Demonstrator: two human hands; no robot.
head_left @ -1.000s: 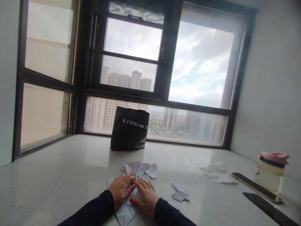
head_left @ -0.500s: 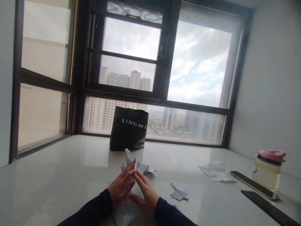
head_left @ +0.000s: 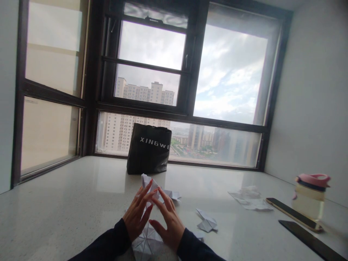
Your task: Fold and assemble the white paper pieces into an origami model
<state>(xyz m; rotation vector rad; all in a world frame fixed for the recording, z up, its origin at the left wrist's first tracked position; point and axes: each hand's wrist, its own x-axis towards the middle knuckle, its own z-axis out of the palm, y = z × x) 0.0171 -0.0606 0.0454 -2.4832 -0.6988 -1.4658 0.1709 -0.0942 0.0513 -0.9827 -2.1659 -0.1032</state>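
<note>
A white sheet of paper with star-like creases [head_left: 146, 241] lies on the counter below my hands. My left hand [head_left: 137, 214] hovers over its left side, fingers stretched and slightly apart. From the right, my right hand [head_left: 170, 223] leans in with spread fingers, its fingertips close to those of the left. Both thumbs point inward above the creased paper. Behind the fingertips rises a folded piece of white paper [head_left: 146, 179]; whether the fingers touch it I cannot tell. My hands hide part of the paper.
Another folded paper [head_left: 175, 196] lies just behind my right hand, and a paper shape [head_left: 207, 220] sits to its right. Farther right are crumpled tissue [head_left: 250, 197], a phone [head_left: 293, 214], a dark flat object [head_left: 310, 239] and a pink-lidded bottle [head_left: 310, 197]. A black bag [head_left: 149, 152] stands by the window.
My hands have lifted and their fingers have spread, showing more of the creased paper beneath. The upright folded piece behind the fingers has shifted slightly left.
</note>
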